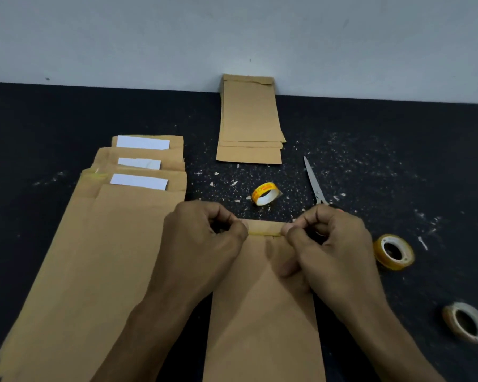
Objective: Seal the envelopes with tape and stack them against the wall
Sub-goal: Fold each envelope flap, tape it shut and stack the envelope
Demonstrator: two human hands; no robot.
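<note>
Left hand (204, 238) curled, fingertips pinching one end of a yellowish tape strip (264, 231); right hand (326, 244) curled likewise, pinching the other end. Strip stretched between the two pinches, lying across the folded flap of a brown envelope (262, 312). Envelope flat on the black table (53, 119), running from the pinches back toward the wearer, under both hands and between the forearms.

Just left of the left hand's pinch, partly under that wrist: a fanned pile of unsealed envelopes (108, 230), white sheets (142, 142) showing at three open tops. Beyond the pinches, well apart: a stack of sealed envelopes (249, 119), far end leaning up against the pale wall (232, 37). Just beyond the strip, between the hands: a nearly spent tape core (265, 193), yellow with red print, tilted on its edge. Beyond the right hand, nearly touching the knuckles: scissors (315, 183), blades shut, tips pointing toward the wall, handles hidden behind the hand. Right of the right hand's pinch: a yellow tape roll (394, 252), near; farther right and closer to the wearer, a second tape roll (468, 322), paler. Small white paper scraps (342, 161) scattered over the table around the core and scissors.
</note>
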